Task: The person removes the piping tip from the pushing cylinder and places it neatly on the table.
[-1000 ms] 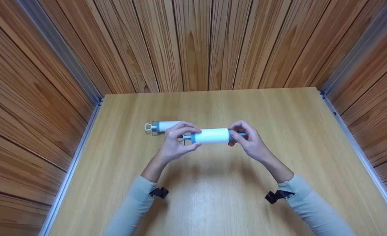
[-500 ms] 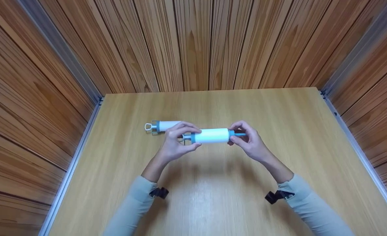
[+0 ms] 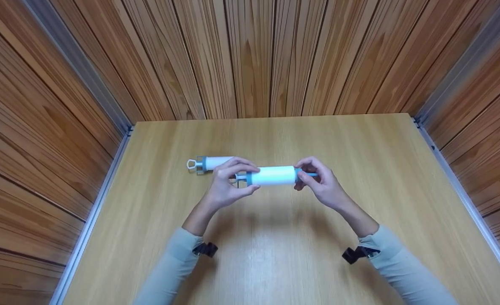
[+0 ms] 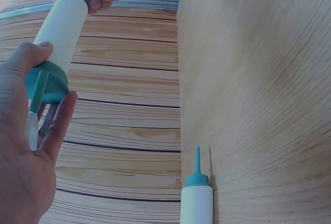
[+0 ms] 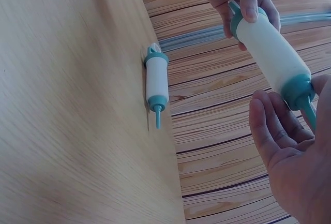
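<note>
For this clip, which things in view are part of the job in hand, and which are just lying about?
In use:
White-and-teal tube, held between both hands
Left hand, gripping its handle end
Right hand, pinching its nozzle end

Lying about:
Second tube, similar, untouched on the table; seemingly not in use now

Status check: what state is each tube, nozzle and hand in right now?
Held tube: off the table, gripped at both ends.
Its nozzle: fitted on; tightness cannot be told.
Other tube: lying on its side on the table, nozzle fitted, untouched.
Left hand: gripping the handle end.
Right hand: pinching the nozzle end.
</note>
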The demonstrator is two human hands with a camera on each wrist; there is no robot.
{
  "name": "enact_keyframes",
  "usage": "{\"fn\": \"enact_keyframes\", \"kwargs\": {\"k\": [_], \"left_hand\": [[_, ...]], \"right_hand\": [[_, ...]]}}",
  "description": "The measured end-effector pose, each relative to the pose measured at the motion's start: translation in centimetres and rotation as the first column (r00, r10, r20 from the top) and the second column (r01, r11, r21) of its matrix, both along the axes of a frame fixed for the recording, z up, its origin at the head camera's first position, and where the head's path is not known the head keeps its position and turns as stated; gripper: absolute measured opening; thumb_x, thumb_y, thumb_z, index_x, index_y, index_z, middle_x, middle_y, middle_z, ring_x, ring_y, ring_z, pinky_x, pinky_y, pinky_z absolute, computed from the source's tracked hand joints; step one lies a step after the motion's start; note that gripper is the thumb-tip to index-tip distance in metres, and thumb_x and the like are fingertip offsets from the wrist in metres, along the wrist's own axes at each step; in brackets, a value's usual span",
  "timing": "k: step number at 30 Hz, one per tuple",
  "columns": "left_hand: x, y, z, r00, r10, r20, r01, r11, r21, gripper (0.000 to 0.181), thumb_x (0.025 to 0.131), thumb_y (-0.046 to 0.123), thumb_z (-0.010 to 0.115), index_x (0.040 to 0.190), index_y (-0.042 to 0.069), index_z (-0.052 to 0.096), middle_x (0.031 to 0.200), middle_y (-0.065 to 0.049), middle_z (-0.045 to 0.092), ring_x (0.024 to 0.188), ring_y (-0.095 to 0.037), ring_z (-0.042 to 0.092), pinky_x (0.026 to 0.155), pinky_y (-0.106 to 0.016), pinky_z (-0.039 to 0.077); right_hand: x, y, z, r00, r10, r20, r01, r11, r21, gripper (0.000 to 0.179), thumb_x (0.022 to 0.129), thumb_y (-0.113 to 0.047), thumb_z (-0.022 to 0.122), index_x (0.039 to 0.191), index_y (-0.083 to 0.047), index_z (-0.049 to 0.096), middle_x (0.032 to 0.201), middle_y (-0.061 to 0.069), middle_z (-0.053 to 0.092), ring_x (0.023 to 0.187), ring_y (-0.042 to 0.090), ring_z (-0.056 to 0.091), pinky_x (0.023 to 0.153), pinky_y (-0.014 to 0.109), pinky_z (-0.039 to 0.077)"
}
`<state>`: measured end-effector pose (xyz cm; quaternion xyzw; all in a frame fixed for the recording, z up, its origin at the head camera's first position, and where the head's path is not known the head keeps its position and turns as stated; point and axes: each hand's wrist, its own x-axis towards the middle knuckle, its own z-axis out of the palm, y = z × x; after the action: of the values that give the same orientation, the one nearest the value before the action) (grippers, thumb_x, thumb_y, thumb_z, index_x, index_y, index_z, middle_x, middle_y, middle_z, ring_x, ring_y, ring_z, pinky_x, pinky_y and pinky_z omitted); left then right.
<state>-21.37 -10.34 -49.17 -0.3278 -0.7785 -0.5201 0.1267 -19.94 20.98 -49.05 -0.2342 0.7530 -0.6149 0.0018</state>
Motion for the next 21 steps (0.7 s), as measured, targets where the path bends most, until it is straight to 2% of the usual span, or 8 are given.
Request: {"fn": "enact_keyframes", "kwargs": {"k": [5,10,18,21], "left_hand": [[0.06,0.06,0.01,1.0,0.006,-0.002,-0.006,1.0,-0.005,0.033,0.089,0.01,0.095,0.121,0.008,0.085,0.128,-0.014,0.081,0.12,-0.033,0.075,0.094,-0.027,0.057],[0.09,0.06,0.01,1.0,0.0,-0.003,0.0,1.0,0.001,0.034,0.089,0.009,0.095,0.122,0.008,0.085,0.128,-0.017,0.081,0.122,-0.034,0.075,0.097,-0.031,0.058],[0.09,0.11,0.13,1.0,-0.008,0.006,0.008,1.0,0.003,0.034,0.09,0.01,0.095,0.122,0.009,0.085,0.129,-0.017,0.08,0.123,-0.035,0.074,0.099,-0.048,0.063],[0.04,0.1,0.15,1.0,-0.009,0.003,0.009,1.0,-0.001,0.034,0.09,0.009,0.095,0.122,0.008,0.084,0.129,-0.016,0.08,0.123,-0.034,0.074,0.1,-0.051,0.063]], "right_hand": [[0.09,0.02,0.12,1.0,0.004,0.005,-0.004,1.0,-0.013,0.024,0.113,0.002,0.057,0.134,0.015,0.056,0.112,-0.005,0.071,0.083,0.008,0.075,0.079,0.024,0.067],[0.14,0.07,0.0,1.0,0.003,0.0,-0.003,1.0,-0.017,0.025,0.112,0.002,0.058,0.134,0.014,0.056,0.113,-0.003,0.069,0.086,0.008,0.074,0.081,0.023,0.066],[0.21,0.14,-0.15,0.999,0.035,-0.041,-0.038,0.998,-0.059,0.03,0.106,0.01,0.063,0.134,0.016,0.054,0.12,-0.004,0.067,0.091,0.008,0.075,0.085,0.023,0.067],[0.22,0.16,-0.15,0.998,0.049,-0.046,-0.052,0.997,-0.064,0.031,0.105,0.011,0.064,0.134,0.016,0.053,0.122,-0.003,0.065,0.091,0.008,0.075,0.085,0.023,0.067]]}}
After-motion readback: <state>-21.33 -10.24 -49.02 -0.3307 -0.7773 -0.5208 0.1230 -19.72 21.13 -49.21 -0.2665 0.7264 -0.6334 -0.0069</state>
